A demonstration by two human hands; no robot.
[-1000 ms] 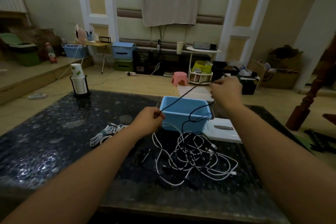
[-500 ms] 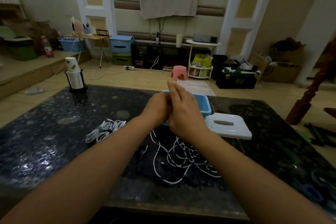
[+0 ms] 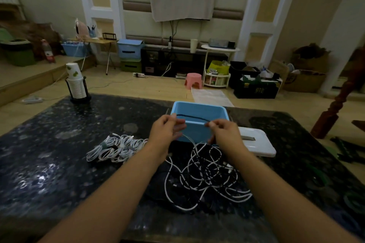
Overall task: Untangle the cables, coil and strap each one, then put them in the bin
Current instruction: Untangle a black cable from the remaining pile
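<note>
A black cable [image 3: 192, 117] is stretched level between my two hands, in front of the open blue bin [image 3: 199, 110]. My left hand [image 3: 166, 131] pinches its left end and my right hand [image 3: 225, 133] pinches it further along. Below my hands a tangle of white and black cables [image 3: 209, 175] lies on the dark speckled table [image 3: 59, 163]. Left of my left forearm lie several coiled, strapped white cables [image 3: 116, 147].
The bin's white lid [image 3: 256, 144] lies flat to the right of the bin. A black holder with stacked paper cups [image 3: 76, 85] stands at the table's far left corner. Green straps [image 3: 355, 201] lie near the right edge.
A second ago my hands held the black cable wide apart; they then came together, and now they have spread again, drawing a short length of it taut in front of the bin.
</note>
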